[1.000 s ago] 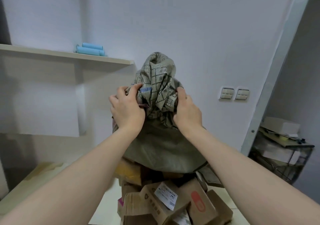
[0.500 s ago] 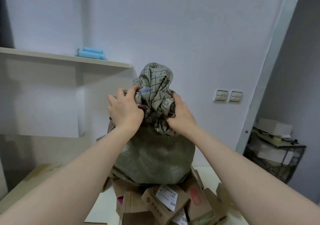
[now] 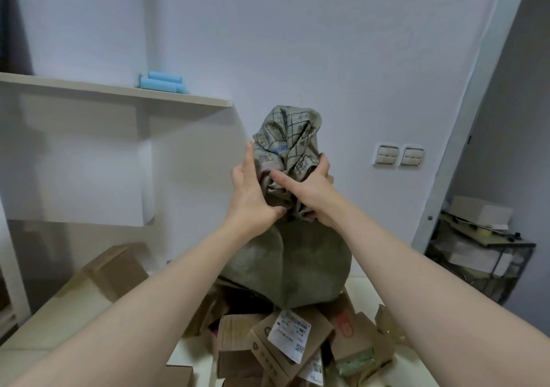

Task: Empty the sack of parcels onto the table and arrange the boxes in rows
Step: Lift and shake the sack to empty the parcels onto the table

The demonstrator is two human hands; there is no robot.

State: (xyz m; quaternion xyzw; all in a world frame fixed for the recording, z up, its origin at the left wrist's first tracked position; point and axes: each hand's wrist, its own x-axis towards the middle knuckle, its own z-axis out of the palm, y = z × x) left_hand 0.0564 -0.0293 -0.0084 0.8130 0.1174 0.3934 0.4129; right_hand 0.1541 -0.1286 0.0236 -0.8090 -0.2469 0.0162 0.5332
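Sack (image 3: 285, 267) | right fingers (image 3: 325, 164) clutch neck, left fingers (image 3: 248, 160) flat | boxes (image 3: 238, 345) heaped on table (image 3: 364, 287) | white wall (image 3: 327, 44)

The sack (image 3: 285, 261) has its lower end buried in the heap of boxes (image 3: 268, 345) at the bottom centre, so its mouth cannot be seen, and the heap covers most of the table (image 3: 367, 290). The right hand (image 3: 309, 190) has its fingertips out of sight behind the bunched cloth. Print on the white label (image 3: 290, 336) is too small to read. A lone box (image 3: 178, 376) and both forearms are cut off by the bottom edge, and the wire rack (image 3: 476, 267) at the right is too dim to make out
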